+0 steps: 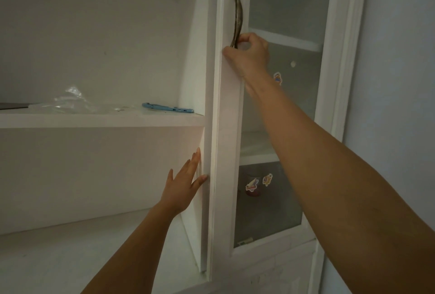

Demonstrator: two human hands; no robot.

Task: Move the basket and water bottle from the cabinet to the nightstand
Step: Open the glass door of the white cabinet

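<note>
Cabinet (211, 77): white, fills most of the frame; open shelves on the left, glazed door on the right; pale wall (400, 81) at the right edge.
Upper shelf (94, 120): left of centre; carries a flat blue item (167, 107) near its right end, crumpled clear plastic (70, 99) further left, and a dark flat edge (14, 106) at the far left, too cropped to identify.
Lower shelf (70, 246): lower left, pale and dim.
Door (227, 128): white frame around frosted glass (294, 6); shut or ajar cannot be told.
Handle (237, 11): long, curved, bronze-coloured; upright on the door's left stile, upper centre.
Stickers: one cartoon sticker (277, 78) just right of the right wrist; two more (251, 184) (267, 179) side by side lower on the glass.
Behind the glass: two inner shelves (287, 39) (256, 150) show through; dim reddish shape (253, 193) behind the lower stickers, too blurred to name.
In the way: door and its frosted pane stand between the camera and the right-hand compartment.
Basket and water bottle: whereabouts cannot be told from this view.
Right hand (249, 55): upper centre, arm stretched up from the lower right corner; fingers curled round the lower end of the handle, gripping it.
Left hand (181, 187): centre, arm rising from the bottom edge; spread flat with fingers straight, holding nothing; fingertips against the inner side of the cabinet's upright, thumb touching its front edge just left of the door.
</note>
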